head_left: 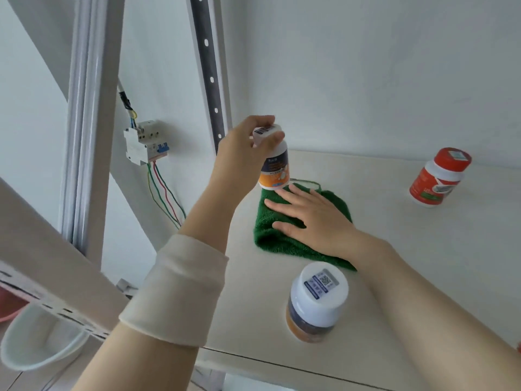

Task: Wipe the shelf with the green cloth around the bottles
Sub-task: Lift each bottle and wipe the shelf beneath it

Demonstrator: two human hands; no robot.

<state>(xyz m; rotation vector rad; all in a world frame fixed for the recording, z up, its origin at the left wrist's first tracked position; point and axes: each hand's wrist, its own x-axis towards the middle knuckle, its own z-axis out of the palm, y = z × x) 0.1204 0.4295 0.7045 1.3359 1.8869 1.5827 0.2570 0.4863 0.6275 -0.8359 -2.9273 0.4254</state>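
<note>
**Bottle lifted at the shelf's back left while a flat hand presses the cloth**

The left hand (pixel 242 145) is closed around the white cap of a small orange-and-navy labelled bottle (pixel 275 167), thumb and fingers pinching the top. The bottle is tilted, and its base hangs over the far left corner of the green cloth (pixel 284 238); whether the base touches the cloth cannot be told. A cream sleeve (pixel 180 289) covers the left forearm.

The right hand (pixel 313 218) lies open and flat on the green cloth, fingers spread and pointing toward the left edge of the shelf (pixel 423 249), grasping nothing. The cloth is folded into a thick pad and sits on the pale shelf board toward its back left part, near the left edge.

A second bottle with a white cap (pixel 317 300) and a QR sticker on top stands upright near the front edge, just beside the right forearm. A red-capped bottle (pixel 437 179) with a red label stands well apart, toward the back right.

Left of the shelf, a circuit breaker (pixel 145 142) with coloured wires is mounted on the wall, and a white bowl (pixel 36 340) sits lower left.
</note>
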